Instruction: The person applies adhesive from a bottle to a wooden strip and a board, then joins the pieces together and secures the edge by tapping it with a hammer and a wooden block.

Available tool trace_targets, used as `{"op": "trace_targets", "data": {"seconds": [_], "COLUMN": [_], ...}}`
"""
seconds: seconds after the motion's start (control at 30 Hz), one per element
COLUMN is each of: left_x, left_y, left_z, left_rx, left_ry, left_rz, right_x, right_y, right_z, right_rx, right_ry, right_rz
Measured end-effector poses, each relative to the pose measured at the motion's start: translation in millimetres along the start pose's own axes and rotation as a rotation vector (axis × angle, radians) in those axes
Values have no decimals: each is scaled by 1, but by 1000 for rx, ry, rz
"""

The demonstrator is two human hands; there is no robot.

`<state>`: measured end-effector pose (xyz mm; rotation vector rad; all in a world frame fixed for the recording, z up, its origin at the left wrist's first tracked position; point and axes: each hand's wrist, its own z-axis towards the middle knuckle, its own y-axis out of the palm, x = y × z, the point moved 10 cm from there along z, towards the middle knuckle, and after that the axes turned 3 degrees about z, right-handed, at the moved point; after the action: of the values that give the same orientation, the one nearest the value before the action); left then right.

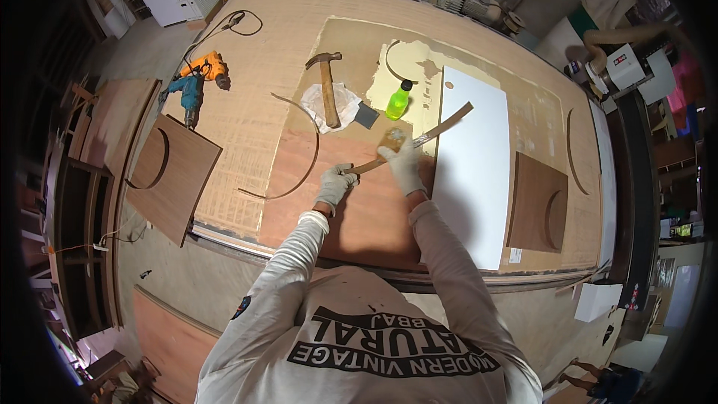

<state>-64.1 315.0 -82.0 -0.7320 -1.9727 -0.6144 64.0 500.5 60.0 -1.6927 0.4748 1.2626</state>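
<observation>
In my gloved left hand, the fingers are closed on the near end of a narrow brown edging strip. The strip slants up to the right, with a wet-looking shine along its middle. My gloved right hand is over the strip, its fingers closed on a small amber-coloured piece, blurred, its kind unclear. Just beyond stands a bright green bottle with a black cap. A claw hammer lies on a crumpled white sheet, beside a dark grey square.
An orange drill and a teal drill lie at the left. A curved strip rests left of my hands. Brown boards lie left and right, near a white panel. The large worktable carries everything.
</observation>
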Motion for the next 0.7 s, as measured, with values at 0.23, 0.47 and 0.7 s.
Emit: {"op": "trace_targets", "data": {"seconds": [0.23,0.47,0.7], "left_x": [11,-3,1], "left_y": [-5,-22,-20], "left_z": [-12,-23,-25], "left_rx": [55,163,148], "left_ry": [112,-49,-52], "left_rz": [53,-226,-200], "right_x": [7,-5,-13], "right_y": [32,37,46], "right_z": [-1,-18,-27], "right_rx": [-93,-118,-163], "right_ry": [-144,108,34], "right_rz": [25,11,-57]}}
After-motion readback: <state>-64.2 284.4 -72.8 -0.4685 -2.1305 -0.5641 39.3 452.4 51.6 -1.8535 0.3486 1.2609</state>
